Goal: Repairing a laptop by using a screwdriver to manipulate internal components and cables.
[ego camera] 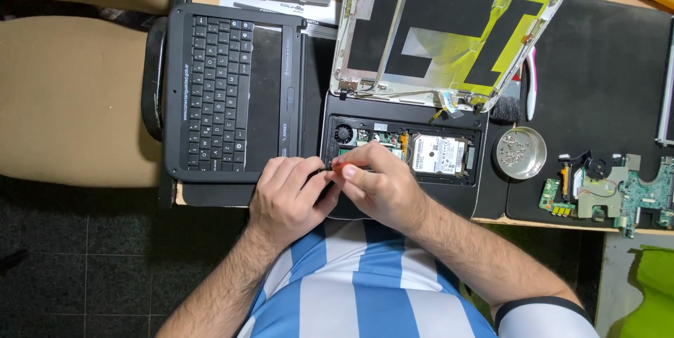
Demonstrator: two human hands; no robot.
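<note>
Both hands, left hand (284, 194) and right hand (379, 183), pinched together on a red-handled screwdriver (344, 167) (keyboard panel (232, 92) already off), the opened laptop base (404, 148) just beyond them.

Both hands meet at the near-left corner of the opened laptop base (404, 147). The left hand (288, 194) and right hand (375, 183) pinch a red-handled screwdriver (342, 167) together. Inside the base, a hard drive (438, 154) sits right of a small fan (343, 133). Behind the base leans the stripped screen lid (449, 29). Left of the base lies a removed keyboard panel (235, 92); right of it, a round metal screw dish (520, 153), with a bare circuit board (618, 190) farther right.
</note>
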